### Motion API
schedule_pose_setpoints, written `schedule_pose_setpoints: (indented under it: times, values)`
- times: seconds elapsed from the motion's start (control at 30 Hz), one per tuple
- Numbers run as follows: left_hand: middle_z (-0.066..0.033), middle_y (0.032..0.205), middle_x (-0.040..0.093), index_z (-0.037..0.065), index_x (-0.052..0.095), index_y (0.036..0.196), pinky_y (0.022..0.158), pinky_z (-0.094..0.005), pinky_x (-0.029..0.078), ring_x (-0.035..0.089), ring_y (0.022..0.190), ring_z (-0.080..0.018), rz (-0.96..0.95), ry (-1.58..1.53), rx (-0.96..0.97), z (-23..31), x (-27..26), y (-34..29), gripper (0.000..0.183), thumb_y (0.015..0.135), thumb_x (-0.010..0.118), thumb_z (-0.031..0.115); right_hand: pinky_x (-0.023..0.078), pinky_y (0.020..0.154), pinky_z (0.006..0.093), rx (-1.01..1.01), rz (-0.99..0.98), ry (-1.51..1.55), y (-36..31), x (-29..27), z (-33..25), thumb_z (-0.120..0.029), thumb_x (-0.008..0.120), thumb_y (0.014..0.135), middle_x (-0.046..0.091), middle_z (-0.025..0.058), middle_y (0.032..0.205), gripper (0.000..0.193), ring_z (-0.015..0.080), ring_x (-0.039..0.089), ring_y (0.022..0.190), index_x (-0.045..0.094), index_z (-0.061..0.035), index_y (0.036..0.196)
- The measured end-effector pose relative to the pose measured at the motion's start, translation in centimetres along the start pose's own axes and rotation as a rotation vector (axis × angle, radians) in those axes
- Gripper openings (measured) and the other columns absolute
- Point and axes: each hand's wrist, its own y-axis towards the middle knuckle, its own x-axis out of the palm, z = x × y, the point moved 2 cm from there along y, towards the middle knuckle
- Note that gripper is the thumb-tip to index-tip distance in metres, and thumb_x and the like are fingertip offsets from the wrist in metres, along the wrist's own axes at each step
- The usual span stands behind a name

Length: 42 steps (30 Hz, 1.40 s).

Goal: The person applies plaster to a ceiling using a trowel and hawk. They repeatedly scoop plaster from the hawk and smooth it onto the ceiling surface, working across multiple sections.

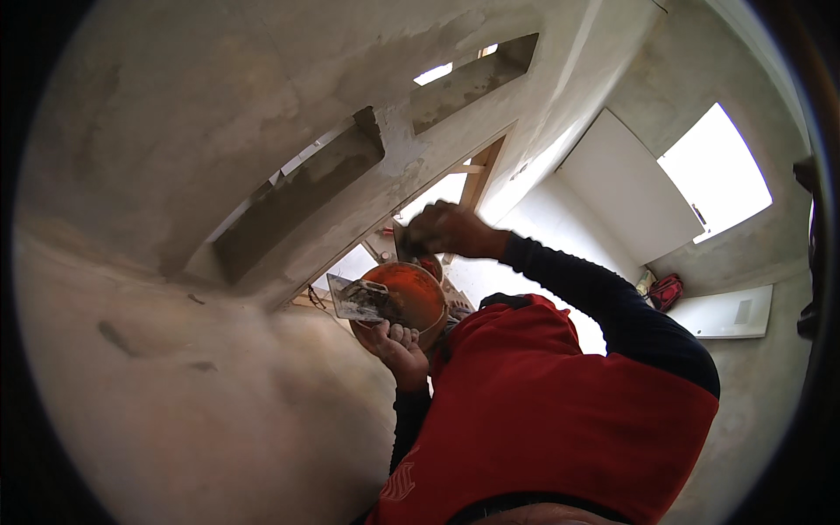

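My left hand (pixel 398 348) grips an orange bowl (pixel 411 293) from below, and a flat metal trowel (pixel 353 302) smeared with grey plaster lies against the bowl's left rim. My right hand (pixel 451 229) is closed on a small putty knife (pixel 402 248) whose blade points down into the bowl. Both hands are close together in front of my chest. I wear a red top (pixel 542 402) with dark sleeves.
A grey plastered wall (pixel 201 122) with two rectangular recesses (pixel 297 197) fills the left and top. A doorway with a wooden frame (pixel 481 171) lies behind the hands. A white panel (pixel 626 188), a bright window (pixel 713 171) and a red bag (pixel 667 290) are at the right.
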Motion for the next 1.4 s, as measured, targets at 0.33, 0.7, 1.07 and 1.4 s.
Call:
schedule_pose_setpoints:
  times: [0.33,0.7,1.07,1.4]
  values:
    - [0.0070,0.062,0.021,0.024,0.043,0.104,0.054,-0.0272,0.027,0.020,0.048,-0.0065,0.041,0.026,-0.009,-0.4,-2.0,1.2,0.015,0.095,0.051,0.017,0.052,0.076,0.0471,0.175,-0.562,-0.120,-1.6,20.1,-8.3,-0.033,0.062,0.086,0.071,0.0146,0.098,0.035,0.0320,0.069,0.083,0.074,-0.0032,0.100]
    - [0.0078,0.061,0.021,0.023,0.039,0.091,0.053,-0.0275,0.028,0.021,0.046,-0.0061,-0.049,-0.024,-0.091,0.2,-1.5,0.3,0.015,0.095,0.050,0.014,0.055,0.082,0.0371,0.194,-0.148,0.839,-3.1,4.1,-2.7,-0.019,0.070,0.086,0.067,0.0097,0.109,0.032,0.0211,0.067,0.095,0.065,-0.0051,0.115]
    - [0.0058,0.063,0.016,0.019,0.031,0.077,0.058,-0.0285,0.023,0.015,0.053,-0.0085,-0.035,0.037,-0.074,0.6,-0.3,-0.5,0.029,0.098,0.050,0.024,0.055,0.086,0.0394,0.464,0.829,0.286,3.2,-14.0,7.1,-0.020,0.078,0.086,0.062,0.0146,0.118,0.047,0.0242,0.065,0.101,0.050,-0.0042,0.120]
    - [0.0059,0.062,0.017,0.023,0.046,0.121,0.054,-0.0267,0.025,0.016,0.049,-0.0073,0.007,-0.046,-0.067,-0.1,-1.3,0.5,0.026,0.096,0.050,0.016,0.046,0.090,0.0468,0.517,1.163,-0.236,7.1,-16.1,10.3,-0.010,0.078,0.077,0.055,0.0205,0.109,0.055,0.0398,0.057,0.104,0.048,0.0000,0.122]
